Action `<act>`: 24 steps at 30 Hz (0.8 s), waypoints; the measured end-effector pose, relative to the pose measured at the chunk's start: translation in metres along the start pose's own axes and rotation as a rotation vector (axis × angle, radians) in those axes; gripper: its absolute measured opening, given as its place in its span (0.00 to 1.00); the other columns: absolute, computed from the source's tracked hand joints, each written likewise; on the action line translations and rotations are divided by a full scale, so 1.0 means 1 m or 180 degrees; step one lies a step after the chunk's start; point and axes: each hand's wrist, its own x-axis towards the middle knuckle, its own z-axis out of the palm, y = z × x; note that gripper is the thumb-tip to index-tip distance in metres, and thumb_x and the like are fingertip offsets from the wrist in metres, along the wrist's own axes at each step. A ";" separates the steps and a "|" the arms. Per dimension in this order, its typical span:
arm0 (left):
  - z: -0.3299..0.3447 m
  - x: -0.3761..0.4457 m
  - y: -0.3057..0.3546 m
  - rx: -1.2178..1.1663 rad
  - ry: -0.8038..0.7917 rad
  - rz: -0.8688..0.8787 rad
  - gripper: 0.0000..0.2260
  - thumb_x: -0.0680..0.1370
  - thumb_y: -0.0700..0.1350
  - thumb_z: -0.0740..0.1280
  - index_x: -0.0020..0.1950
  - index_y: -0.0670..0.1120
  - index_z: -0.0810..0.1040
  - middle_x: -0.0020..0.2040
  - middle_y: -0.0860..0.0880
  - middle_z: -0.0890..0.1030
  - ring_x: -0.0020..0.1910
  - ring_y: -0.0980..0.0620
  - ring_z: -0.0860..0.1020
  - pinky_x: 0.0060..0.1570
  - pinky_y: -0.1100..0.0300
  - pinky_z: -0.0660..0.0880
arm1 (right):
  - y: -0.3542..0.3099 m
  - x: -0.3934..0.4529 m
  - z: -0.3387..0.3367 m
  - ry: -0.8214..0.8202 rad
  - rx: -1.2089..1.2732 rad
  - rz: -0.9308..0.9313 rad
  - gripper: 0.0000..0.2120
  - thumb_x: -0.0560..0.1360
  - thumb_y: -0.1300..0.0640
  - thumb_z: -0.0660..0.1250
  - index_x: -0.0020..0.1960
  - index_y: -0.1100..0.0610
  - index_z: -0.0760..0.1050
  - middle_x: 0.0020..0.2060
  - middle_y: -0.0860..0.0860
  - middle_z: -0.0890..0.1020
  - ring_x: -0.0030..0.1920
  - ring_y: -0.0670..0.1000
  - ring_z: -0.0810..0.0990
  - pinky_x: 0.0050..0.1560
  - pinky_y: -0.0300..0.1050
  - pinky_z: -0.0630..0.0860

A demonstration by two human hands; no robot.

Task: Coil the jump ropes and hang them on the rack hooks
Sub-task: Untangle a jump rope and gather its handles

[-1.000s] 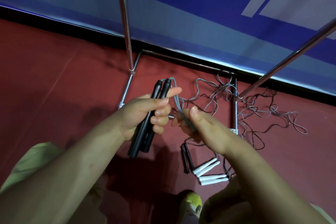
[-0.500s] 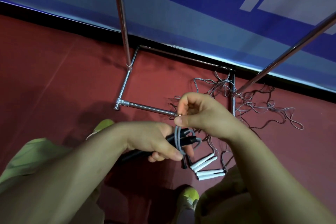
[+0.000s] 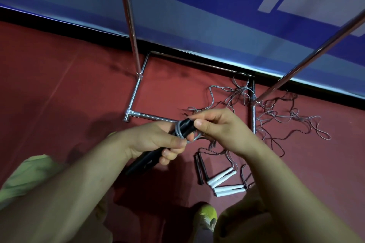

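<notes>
Black handles [image 3: 147,161] of one jump rope held as a pair in left hand [image 3: 156,142], fingers curled round them; handles slanted, lower ends toward 7 o'clock, upper ends toward 1 o'clock. Grey cord [image 3: 180,132] wrapped in a few turns round upper part of handles, right at left thumb tip. Right hand [image 3: 219,128] at 3 o'clock of left hand, touching it at the handles; thumb and fingers pinched at top of handles by the cord turns. Exact strand under right fingertips not discernible.

Remaining ropes on red floor [image 3: 59,85]: tangled cords [image 3: 276,116] at 2 o'clock of hands, draped over right base bar of metal rack [image 3: 136,92]. White handles [image 3: 223,182], two pairs, at 5 o'clock of hands; dark handles [image 3: 200,169] just beside them on their 9 o'clock side. Rack uprights rising at 12 and 2 o'clock. Yellow-green shoe [image 3: 206,216] at 6 o'clock. Blue banner [image 3: 197,16] along far edge.
</notes>
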 end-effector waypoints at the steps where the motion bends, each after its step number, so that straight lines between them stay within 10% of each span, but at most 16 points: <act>1: 0.000 0.001 0.000 0.0044 0.0021 0.0051 0.12 0.67 0.47 0.67 0.49 0.46 0.72 0.29 0.54 0.73 0.26 0.56 0.71 0.33 0.59 0.67 | 0.000 0.000 0.000 -0.0001 -0.0018 -0.0007 0.10 0.75 0.52 0.66 0.53 0.52 0.83 0.35 0.49 0.83 0.36 0.58 0.76 0.41 0.59 0.74; 5: -0.006 0.001 -0.001 -0.0012 0.0151 0.0080 0.09 0.68 0.44 0.67 0.47 0.48 0.73 0.31 0.51 0.74 0.27 0.54 0.71 0.35 0.58 0.67 | 0.002 -0.001 -0.003 0.0010 -0.0002 -0.0017 0.12 0.75 0.62 0.66 0.57 0.63 0.79 0.26 0.41 0.76 0.27 0.38 0.70 0.33 0.28 0.66; 12: -0.001 -0.004 0.009 -0.0024 0.0367 0.0061 0.08 0.66 0.46 0.68 0.43 0.47 0.74 0.32 0.50 0.76 0.28 0.53 0.73 0.37 0.56 0.69 | 0.010 0.004 0.012 0.0656 -0.0761 0.0132 0.14 0.74 0.52 0.68 0.34 0.57 0.72 0.24 0.43 0.68 0.27 0.41 0.64 0.30 0.37 0.63; 24: 0.003 0.001 0.004 0.0136 0.0564 -0.0189 0.04 0.79 0.45 0.64 0.52 0.48 0.77 0.38 0.51 0.82 0.37 0.53 0.80 0.44 0.56 0.76 | 0.019 0.001 0.017 0.1363 -0.2248 0.0169 0.22 0.77 0.44 0.64 0.30 0.52 0.61 0.24 0.46 0.65 0.28 0.48 0.64 0.32 0.49 0.57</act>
